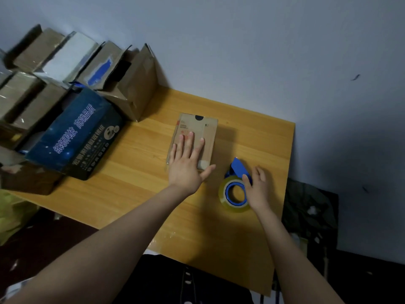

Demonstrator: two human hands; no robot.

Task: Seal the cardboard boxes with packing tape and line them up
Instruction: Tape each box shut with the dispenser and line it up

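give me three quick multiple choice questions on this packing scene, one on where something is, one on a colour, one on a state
1. Where is the tape dispenser?
A. on top of the small box
B. on the table, right of the small box
C. on the stacked boxes

2. What colour is the dispenser's frame?
A. red
B. blue
C. green

3. What is the left hand doing?
A. pressing flat on the small box
B. clenched in a fist
C. lifting the dispenser

Answers:
1. B: the tape dispenser stands on the table, beside the small box on its right.
2. B: its frame and the roll's core are blue.
3. A: the left hand lies on the box top with its fingers straight and spread.
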